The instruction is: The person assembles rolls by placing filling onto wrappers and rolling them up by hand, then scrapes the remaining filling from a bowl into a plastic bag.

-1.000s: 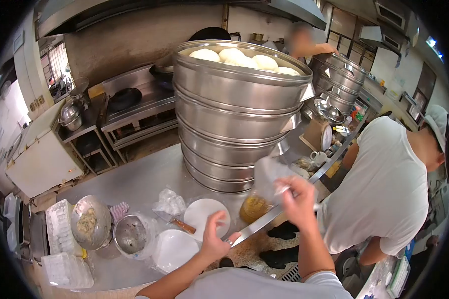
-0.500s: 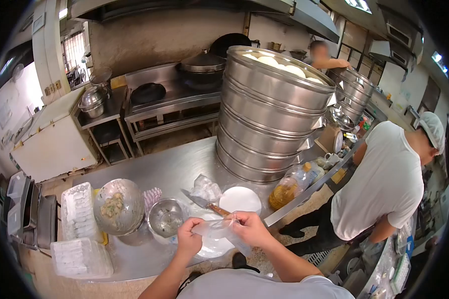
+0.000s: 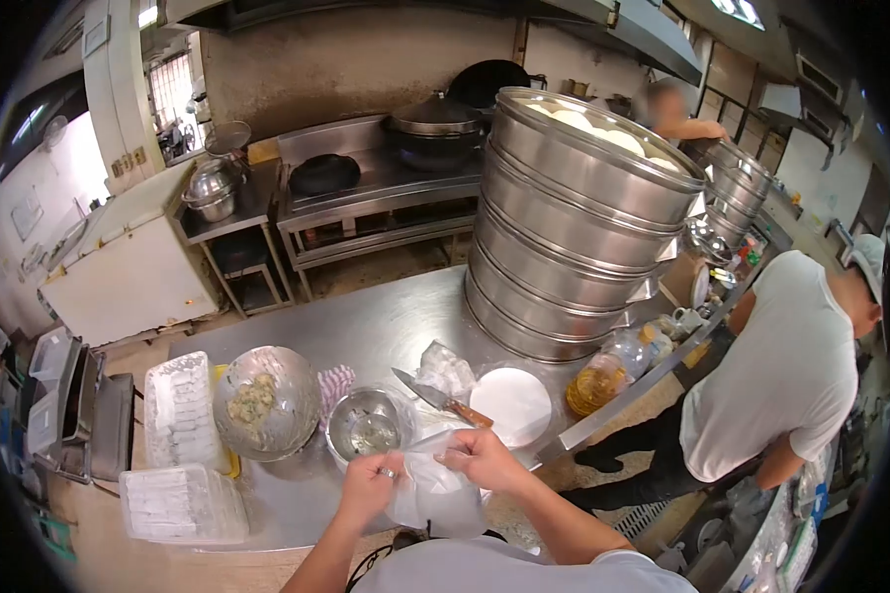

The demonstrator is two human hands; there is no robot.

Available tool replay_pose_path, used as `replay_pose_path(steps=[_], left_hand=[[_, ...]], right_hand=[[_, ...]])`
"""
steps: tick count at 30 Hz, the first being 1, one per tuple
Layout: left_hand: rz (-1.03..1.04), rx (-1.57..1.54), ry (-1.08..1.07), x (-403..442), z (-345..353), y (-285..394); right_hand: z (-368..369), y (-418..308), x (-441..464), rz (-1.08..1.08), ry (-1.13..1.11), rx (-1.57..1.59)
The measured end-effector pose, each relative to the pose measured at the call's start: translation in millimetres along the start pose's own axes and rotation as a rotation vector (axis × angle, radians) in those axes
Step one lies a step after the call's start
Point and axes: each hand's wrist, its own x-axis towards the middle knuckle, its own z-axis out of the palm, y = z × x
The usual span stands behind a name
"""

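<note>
My left hand [image 3: 370, 486] and my right hand [image 3: 485, 461] both grip a thin clear plastic bag [image 3: 437, 496], which hangs between them near my body. My fingers are closed on its upper edge. Just beyond the bag lies a knife [image 3: 435, 395] with a wooden handle, beside a stack of white round sheets [image 3: 510, 406]. A small metal bowl [image 3: 366, 425] with some residue is near my left hand. Left of it, a larger bowl [image 3: 302, 395] holds a pale, chunky mixture. Crumpled clear plastic [image 3: 446, 367] rests behind the knife.
Tall stacked steamers [image 3: 574, 222] with pale buns on top stand on the steel table [image 3: 356, 331]. An oil bottle [image 3: 603, 376] is at the right edge. White containers [image 3: 183, 504] sit at left. One co-worker [image 3: 771, 366] bends at right; another person [image 3: 677, 114] stands behind the steamers.
The view has turned slightly left, so the surroundings sit farther right. My hands have lowered the plastic bag a little, and it now hangs spread wider between them.
</note>
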Motion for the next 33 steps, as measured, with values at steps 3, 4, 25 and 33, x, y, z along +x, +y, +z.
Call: replay_pose_path(steps=[3, 4, 25, 33], left_hand=[[-0.047, -0.062, 0.096, -8.7, 0.4, 12.6], [-0.124, -0.102, 0.130, -9.3, -0.9, 14.1], [-0.113, -0.132, 0.026, -35.4, -121.4, 11.7], [0.053, -0.065, -0.051, -73.0, -216.6, -7.9]], right_hand=[[-0.8, 2.7, 20.3, -0.001, -0.112, -0.046], [5.9, 15.8, 31.0, -0.059, -0.125, 0.014], [108.3, -32.5, 19.4, -0.082, 0.040, 0.051], [214.0, -76.4, 4.3, 0.066, 0.030, -0.180]])
